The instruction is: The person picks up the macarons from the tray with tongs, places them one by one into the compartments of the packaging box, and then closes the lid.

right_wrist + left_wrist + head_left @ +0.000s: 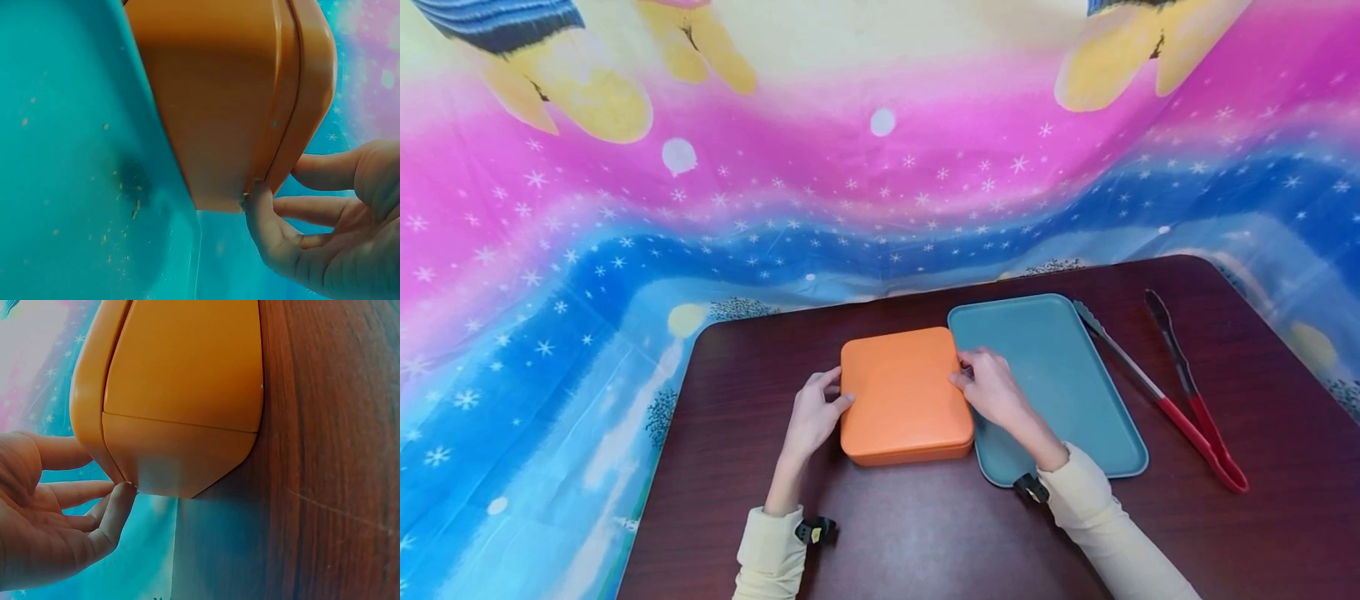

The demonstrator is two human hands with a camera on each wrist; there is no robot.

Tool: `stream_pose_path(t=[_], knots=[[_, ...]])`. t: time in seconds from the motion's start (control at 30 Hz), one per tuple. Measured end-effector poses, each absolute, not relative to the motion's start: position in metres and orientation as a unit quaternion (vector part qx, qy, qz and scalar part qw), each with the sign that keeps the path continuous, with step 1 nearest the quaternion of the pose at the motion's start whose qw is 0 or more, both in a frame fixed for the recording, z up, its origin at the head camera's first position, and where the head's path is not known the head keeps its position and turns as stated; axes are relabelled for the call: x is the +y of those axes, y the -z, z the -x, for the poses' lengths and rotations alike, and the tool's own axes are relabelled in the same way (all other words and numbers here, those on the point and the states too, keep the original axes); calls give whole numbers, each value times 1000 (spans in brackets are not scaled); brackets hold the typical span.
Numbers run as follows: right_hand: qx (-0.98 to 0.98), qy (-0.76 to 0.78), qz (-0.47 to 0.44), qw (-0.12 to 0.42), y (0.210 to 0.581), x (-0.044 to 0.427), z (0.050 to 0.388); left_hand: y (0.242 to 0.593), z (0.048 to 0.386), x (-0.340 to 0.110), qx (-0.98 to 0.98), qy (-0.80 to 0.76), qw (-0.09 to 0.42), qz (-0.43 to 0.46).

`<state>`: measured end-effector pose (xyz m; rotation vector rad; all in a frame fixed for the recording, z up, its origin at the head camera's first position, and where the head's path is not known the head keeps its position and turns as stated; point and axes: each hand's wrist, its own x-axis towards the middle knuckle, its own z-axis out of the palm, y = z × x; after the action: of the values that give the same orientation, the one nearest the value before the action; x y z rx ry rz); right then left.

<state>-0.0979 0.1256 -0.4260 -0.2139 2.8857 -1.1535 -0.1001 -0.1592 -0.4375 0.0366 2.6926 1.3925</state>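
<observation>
An orange lidded box [906, 396] sits on the table, its lid [315, 69] down and a thin seam running round below it. At the box's left side, my left hand [814, 408] holds the lid's edge, thumb on the lid and fingertips [128, 490] at the seam. Across from it my right hand [992, 385] pinches the opposite edge in the same way, with its thumb [325, 172] against the lid and a finger at the seam. What is inside the box is hidden.
A blue-green tray [1048, 367] lies right against the box, under my right hand; small crumbs dot its surface in the right wrist view. Tongs with red handles [1206, 437] rest farther right on the dark wooden table [917, 533]. A printed cloth [820, 175] hangs behind the table.
</observation>
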Motion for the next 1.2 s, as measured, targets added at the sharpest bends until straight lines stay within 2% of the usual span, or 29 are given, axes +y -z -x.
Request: stream_pose_path(t=[0.43,0.63,0.9,1.2], knots=[[935,338,93,43,422,126,100,437,98,-158,889,-456,38,-7],[929,357,79,57,425,134,111,438,101,-160,881,-469,52,-20],[931,346,106,41,424,131,130,438,123,-160,852,-521,47,-38],[924,344,162,34,430,129,144,453,143,-158,862,-505,28,-42]])
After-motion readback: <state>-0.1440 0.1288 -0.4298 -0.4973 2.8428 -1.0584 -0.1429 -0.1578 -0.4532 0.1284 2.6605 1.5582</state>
